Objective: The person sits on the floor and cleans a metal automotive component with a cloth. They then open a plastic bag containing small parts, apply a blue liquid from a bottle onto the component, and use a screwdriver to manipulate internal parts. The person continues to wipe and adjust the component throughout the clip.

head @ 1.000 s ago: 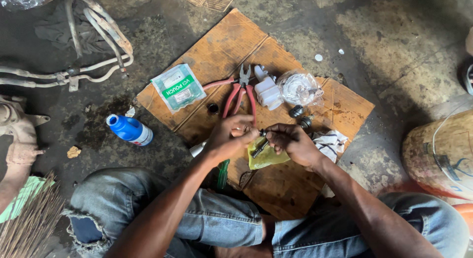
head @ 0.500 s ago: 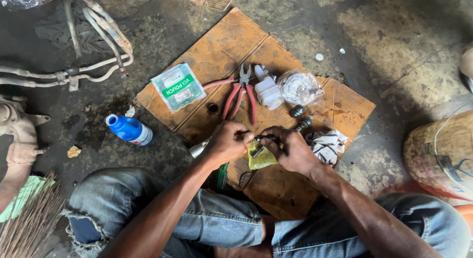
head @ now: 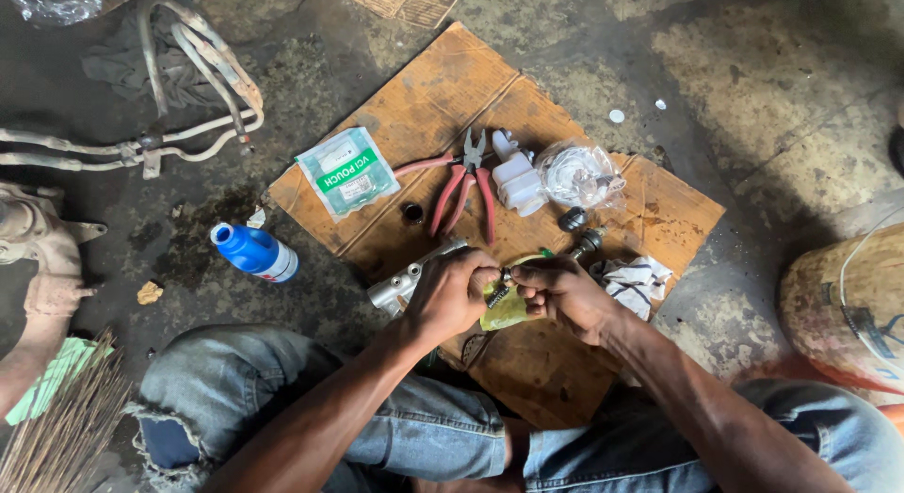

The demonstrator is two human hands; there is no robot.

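In the head view, the left hand and right hand meet over the cardboard, both grips pinching a small dark fitting between them, above a yellow rag (likely to catch drips). Pliers and a blue bottle lie nearby, within reach.
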